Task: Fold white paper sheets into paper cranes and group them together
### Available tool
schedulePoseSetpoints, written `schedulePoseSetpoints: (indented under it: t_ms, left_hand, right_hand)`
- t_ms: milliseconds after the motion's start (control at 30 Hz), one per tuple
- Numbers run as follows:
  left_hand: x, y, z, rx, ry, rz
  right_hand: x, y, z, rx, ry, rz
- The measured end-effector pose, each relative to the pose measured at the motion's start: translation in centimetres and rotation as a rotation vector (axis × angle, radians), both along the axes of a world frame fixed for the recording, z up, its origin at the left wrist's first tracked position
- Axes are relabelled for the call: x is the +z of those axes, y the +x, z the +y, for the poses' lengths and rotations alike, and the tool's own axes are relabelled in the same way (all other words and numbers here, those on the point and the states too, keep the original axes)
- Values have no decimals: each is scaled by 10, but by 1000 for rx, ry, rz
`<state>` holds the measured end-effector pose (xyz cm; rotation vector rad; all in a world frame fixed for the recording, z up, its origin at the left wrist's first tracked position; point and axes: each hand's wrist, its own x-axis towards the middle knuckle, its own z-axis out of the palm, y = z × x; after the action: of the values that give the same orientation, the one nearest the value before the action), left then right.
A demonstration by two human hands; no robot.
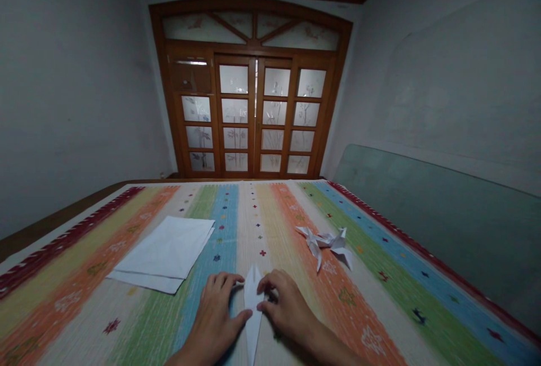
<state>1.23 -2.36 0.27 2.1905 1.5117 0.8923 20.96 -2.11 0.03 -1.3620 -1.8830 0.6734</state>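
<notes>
A narrow white folded paper [252,312], pointed at the near end and split into two points at the far end, lies on the striped cloth in front of me. My left hand [220,309] holds its left edge, thumb low and index fingertip higher up. On the opposite edge, the curled fingers and thumb of my right hand [283,301] grip the paper. Two folded paper cranes [327,242], their shapes overlapping, rest beyond my right hand. To the left, farther off than my left hand, is a small stack of square white paper sheets [167,253].
A tablecloth [127,321] with coloured stripes and small star and animal motifs covers the table. Along the right side stands a pale green panel [422,197]. Wooden doors [256,115] with patterned glass panes close off the far end, between plain walls.
</notes>
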Motion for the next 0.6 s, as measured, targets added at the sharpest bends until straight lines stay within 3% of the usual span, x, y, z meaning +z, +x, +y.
schedulePoseSetpoints:
  t_ms: [200, 333, 500, 600]
  left_hand:
    - [-15, -3, 2, 78, 13, 20]
    - [-16, -5, 5, 47, -15, -30]
    - [-4, -2, 3, -53, -101, -301]
    - [0, 5, -1, -166, -287, -548]
  right_hand:
    - [-6, -3, 1, -22, -48, 136]
    - [-9, -7, -1, -5, -33, 284]
    - [-10, -15, -3, 21, -136, 588]
    - [-10, -17, -1, 51, -196, 762]
